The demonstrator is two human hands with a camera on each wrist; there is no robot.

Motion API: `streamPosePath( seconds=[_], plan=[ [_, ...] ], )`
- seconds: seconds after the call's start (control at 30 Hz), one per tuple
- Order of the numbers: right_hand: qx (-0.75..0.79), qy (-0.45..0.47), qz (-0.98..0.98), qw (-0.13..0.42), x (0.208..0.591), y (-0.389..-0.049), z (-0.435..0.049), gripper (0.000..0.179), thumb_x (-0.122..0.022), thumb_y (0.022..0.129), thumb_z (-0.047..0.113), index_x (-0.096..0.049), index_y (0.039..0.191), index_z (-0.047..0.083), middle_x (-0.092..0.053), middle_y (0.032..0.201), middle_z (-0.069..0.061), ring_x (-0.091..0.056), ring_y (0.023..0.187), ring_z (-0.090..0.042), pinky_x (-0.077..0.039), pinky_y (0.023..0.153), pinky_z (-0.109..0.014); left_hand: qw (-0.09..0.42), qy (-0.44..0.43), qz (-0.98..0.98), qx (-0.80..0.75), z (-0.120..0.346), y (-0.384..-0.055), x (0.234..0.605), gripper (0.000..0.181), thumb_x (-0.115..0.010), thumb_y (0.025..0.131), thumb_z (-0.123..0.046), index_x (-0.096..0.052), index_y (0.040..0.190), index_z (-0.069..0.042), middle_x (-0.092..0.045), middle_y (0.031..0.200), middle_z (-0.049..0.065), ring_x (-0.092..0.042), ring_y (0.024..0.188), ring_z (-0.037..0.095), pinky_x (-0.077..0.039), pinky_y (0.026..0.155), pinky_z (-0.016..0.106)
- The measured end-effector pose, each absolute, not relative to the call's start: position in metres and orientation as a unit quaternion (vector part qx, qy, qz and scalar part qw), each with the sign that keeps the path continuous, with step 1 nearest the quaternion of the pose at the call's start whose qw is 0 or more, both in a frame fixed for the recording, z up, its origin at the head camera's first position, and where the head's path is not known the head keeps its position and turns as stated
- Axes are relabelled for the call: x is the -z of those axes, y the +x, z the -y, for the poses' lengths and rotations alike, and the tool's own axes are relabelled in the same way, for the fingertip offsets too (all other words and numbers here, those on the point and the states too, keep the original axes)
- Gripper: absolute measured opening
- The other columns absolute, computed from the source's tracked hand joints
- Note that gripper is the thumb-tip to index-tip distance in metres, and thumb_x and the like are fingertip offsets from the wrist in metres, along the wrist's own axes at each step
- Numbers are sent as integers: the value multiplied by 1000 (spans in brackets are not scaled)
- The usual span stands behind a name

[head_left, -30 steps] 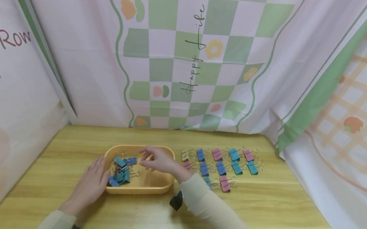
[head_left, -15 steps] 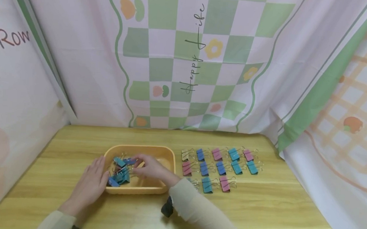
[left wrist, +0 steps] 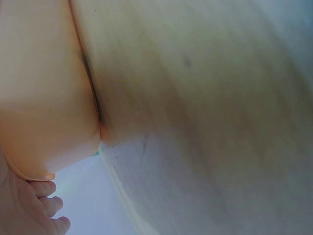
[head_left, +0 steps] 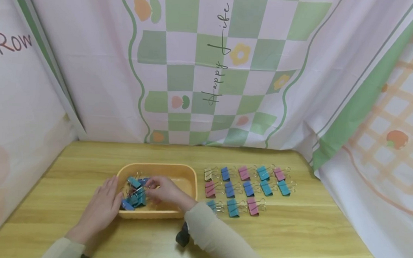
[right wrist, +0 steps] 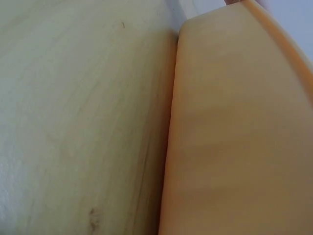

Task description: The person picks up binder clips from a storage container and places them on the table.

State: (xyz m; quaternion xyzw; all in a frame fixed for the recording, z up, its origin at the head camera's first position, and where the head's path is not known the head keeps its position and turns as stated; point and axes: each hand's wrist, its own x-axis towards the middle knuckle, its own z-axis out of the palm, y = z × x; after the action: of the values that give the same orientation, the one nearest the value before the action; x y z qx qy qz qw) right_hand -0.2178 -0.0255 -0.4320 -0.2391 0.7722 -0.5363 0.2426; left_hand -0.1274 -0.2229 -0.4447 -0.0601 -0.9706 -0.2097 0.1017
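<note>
A yellow-orange plastic tray (head_left: 193, 183) stands on the wooden table, its outer wall filling much of both wrist views. My left hand (head_left: 104, 203) rests along its left end, fingers extended against the rim. Inside, at the left, lies a heap of binder clips (head_left: 136, 195), mostly teal and blue. Reaching in from the right, my right hand (head_left: 165, 191) has its thumb and forefinger bent right at the heap, beside a blue binder clip (head_left: 142, 181) that they partly cover. Whether they pinch a clip I cannot tell.
Right of the tray, binder clips in pink, blue, teal and cream lie in three rows, including a pink clip (head_left: 253, 206) and a cream clip (head_left: 208, 174). A patterned curtain (head_left: 181, 78) hangs behind the table (head_left: 292, 237), with more cloth at both sides.
My right hand has moved left and slightly down inside the tray, up to the clip heap. Its arm now uncovers clips at the rows' left side. My left hand stays put.
</note>
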Motion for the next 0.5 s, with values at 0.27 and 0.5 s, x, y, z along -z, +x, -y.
streamPosePath(
  seconds=[0.27, 0.5],
  plan=[
    [535, -223, -776, 248, 434, -221, 22, 3, -62, 86, 5, -60, 88, 3, -59, 73, -7, -59, 61, -19, -53, 54, -30, 100, -60, 971, 209, 224, -127, 445, 58, -29, 100, -27, -17, 139, 14, -17, 144, 31, -15, 132, 46, -12, 106, 56],
    [530, -223, -779, 250, 433, -220, 16, 3, -60, 87, 4, -61, 87, 1, -62, 73, -7, -61, 65, -19, -54, 57, -30, 97, -58, 971, 209, 224, -127, 446, 58, -29, 100, -28, -17, 140, 13, -17, 145, 30, -15, 132, 45, -11, 106, 56]
  ],
)
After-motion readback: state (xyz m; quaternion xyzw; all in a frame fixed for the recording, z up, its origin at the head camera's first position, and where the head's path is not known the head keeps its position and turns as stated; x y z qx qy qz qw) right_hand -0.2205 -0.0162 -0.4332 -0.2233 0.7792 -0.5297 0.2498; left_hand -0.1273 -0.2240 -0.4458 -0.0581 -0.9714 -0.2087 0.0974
